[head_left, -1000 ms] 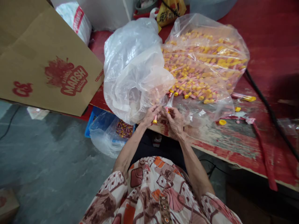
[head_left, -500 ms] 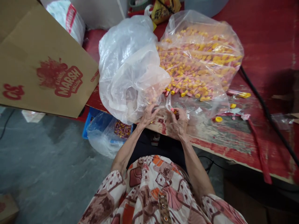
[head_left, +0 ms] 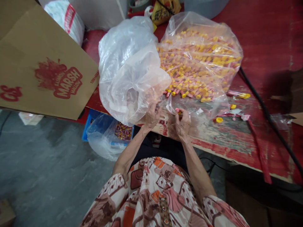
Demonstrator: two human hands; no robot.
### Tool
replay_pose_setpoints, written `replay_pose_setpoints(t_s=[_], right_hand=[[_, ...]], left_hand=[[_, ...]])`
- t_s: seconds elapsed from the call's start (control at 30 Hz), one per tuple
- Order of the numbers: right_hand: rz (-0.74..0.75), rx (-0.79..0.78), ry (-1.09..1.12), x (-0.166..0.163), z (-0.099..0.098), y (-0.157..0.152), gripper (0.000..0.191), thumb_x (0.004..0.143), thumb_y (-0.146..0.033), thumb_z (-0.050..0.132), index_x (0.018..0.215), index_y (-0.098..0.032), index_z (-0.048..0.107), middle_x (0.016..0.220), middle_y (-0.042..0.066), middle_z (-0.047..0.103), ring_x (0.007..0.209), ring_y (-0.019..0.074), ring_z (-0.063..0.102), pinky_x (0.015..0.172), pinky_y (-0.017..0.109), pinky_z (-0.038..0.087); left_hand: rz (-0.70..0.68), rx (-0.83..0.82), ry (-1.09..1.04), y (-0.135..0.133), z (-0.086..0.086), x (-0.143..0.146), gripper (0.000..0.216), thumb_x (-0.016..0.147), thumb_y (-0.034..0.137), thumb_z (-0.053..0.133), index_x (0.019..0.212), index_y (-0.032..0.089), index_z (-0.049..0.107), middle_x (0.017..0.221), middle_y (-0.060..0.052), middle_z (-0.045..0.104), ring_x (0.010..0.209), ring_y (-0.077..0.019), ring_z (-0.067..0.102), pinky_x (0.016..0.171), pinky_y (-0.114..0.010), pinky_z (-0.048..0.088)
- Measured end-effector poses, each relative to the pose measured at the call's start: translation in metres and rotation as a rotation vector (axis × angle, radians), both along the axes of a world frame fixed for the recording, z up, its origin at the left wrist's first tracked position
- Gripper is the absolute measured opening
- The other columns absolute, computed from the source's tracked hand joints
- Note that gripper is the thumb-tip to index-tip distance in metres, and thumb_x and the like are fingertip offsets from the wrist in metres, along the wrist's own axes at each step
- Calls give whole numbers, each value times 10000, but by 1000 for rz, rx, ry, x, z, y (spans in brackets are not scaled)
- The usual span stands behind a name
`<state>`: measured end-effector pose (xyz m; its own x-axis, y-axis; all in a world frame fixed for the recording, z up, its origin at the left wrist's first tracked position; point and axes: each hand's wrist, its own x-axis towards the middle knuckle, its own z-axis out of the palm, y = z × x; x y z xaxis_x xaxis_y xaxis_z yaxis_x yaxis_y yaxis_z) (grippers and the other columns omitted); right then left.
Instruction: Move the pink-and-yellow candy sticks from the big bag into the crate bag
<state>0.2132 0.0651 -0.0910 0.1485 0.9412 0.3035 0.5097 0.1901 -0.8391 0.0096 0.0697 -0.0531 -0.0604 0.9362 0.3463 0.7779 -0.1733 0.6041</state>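
A big clear plastic bag (head_left: 201, 60) full of small pink tubes with yellow caps lies open on the worn red table (head_left: 260, 47). A second, mostly empty clear bag (head_left: 130, 69) bulges beside it on the left. My left hand (head_left: 151, 116) reaches into the mouth of the left bag, fingers apart, and what it touches is hidden by the plastic. My right hand (head_left: 181, 124) is closed around a small pink tube (head_left: 177, 110) at the table's front edge, just below the spilled tubes.
A brown marshmallow carton (head_left: 47, 66) leans at the left. Under the table edge a blue crate (head_left: 92, 126) holds a bag of finished pieces (head_left: 123, 130). Loose yellow caps (head_left: 219, 120), a red strip (head_left: 258, 148) and a black cable (head_left: 267, 113) lie on the right.
The yellow-capped tube held between both hands is gone from the left hand. My left hand has moved up into the left bag; my right hand keeps a pink tube.
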Motion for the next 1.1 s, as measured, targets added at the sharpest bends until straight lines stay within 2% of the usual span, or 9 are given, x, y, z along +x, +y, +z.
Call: replay_pose_setpoints(t_s=[0.13,0.3,0.37,0.47,0.6,0.73,0.83,0.97,1.1], right_hand=[[79,-14,-90,-3,0,2,300,1168,-429,531,1192,-234,758,1206,137,798,1101,292,724,968,413,598],[65,-64,104,4,8,1,473,1199,-631,556,1249,-223,789,1140,104,817,925,242,713,904,373,613],[86,-91,134,8,10,0,488,1190,-646,573,1273,-223,801,1123,90,820,872,227,698,878,365,616],[174,-72,98,14,8,0,406,1173,-557,595,1273,-228,812,1145,95,817,909,241,711,915,389,635],[249,-17,23,14,-1,-3,299,1158,-417,579,1250,-236,799,1232,126,788,1074,278,741,1012,435,655],[153,40,8,12,-13,-13,388,1151,-375,575,1477,-233,729,1482,183,715,1374,330,695,1211,529,612],[49,49,-8,19,-16,-24,516,1151,-368,559,1641,-227,637,1570,198,673,1471,339,649,1264,563,584],[-113,38,25,32,-8,-36,474,1144,-361,537,1574,-220,678,1499,193,693,1401,338,678,1217,561,606],[-235,-10,79,38,2,-38,422,1122,-367,535,1473,-223,718,1380,170,708,1245,315,719,1096,517,648]], left_hand=[[-225,-117,111,-13,2,24,275,1187,275,640,1419,205,771,1351,-141,840,1245,-270,806,1123,-420,648],[-201,-118,-4,-3,7,23,294,1189,265,647,1452,184,750,1366,-147,837,1173,-244,816,1074,-379,652],[-235,-150,-36,2,12,16,304,1181,266,662,1460,175,742,1334,-137,842,1136,-230,817,1036,-353,653],[-326,-221,-6,4,20,8,262,1159,242,689,1405,179,757,1308,-119,847,1144,-226,818,1049,-345,644],[-392,-281,152,5,36,11,207,1153,213,665,1340,213,753,1339,-98,826,1253,-239,793,1124,-359,615],[-414,-354,395,7,55,36,220,1176,220,575,1333,211,729,1322,-116,778,1216,-267,766,1013,-348,602],[-433,-383,536,5,66,62,231,1184,186,518,1286,188,725,1295,-145,753,1211,-293,742,952,-354,576],[-424,-375,597,-4,72,89,261,1173,115,487,1269,171,722,1295,-169,745,1224,-319,733,922,-370,545],[-431,-360,554,-1,74,104,318,1165,76,462,1352,145,710,1340,-196,753,1277,-364,737,956,-401,529]])
